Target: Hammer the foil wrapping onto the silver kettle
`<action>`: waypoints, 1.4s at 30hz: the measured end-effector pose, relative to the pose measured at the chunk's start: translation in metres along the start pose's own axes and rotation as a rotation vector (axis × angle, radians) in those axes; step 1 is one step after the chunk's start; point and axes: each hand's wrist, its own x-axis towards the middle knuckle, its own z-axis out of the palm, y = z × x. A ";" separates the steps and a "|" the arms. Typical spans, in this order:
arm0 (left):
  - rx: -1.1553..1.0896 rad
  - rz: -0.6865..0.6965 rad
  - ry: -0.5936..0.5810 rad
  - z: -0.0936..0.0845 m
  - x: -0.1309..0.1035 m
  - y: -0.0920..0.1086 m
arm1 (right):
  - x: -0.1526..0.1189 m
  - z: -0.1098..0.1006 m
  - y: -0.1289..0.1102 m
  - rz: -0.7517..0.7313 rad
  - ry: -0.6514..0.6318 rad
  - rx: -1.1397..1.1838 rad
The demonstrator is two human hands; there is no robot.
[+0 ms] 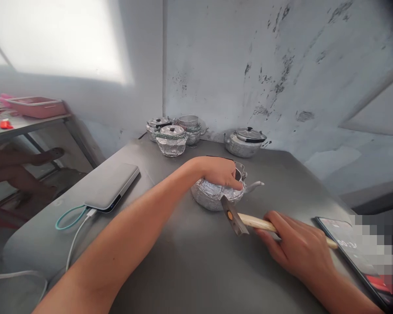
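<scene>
A dented silver metal kettle (208, 198) stands on the grey table, its spout (255, 186) pointing right. My left hand (221, 171) grips it from above at the rim of its dark opening. Part of the kettle's top is hidden by that hand. In my right hand (298, 242) is a hammer (260, 222), held by its pale wooden handle. The hammer's metal head hangs close in front of the kettle's lower right side; whether they touch I cannot tell.
Several silver kettles (172, 144) stand at the table's back, one lidded kettle (245, 143) apart on the right. A power bank (114, 185) with a cable lies left, a phone (347, 244) right. Far left, a person's legs (16, 170) show below another table holding a pink basket (39, 108).
</scene>
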 end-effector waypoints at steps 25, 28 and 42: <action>-0.012 0.000 0.002 -0.001 0.000 0.000 | -0.002 0.002 -0.001 0.017 -0.013 -0.002; -0.006 0.012 0.001 -0.001 0.000 0.001 | -0.001 0.000 -0.003 0.018 -0.013 0.035; -0.016 0.039 0.007 -0.001 0.000 -0.001 | 0.002 -0.008 -0.007 -0.061 0.017 0.076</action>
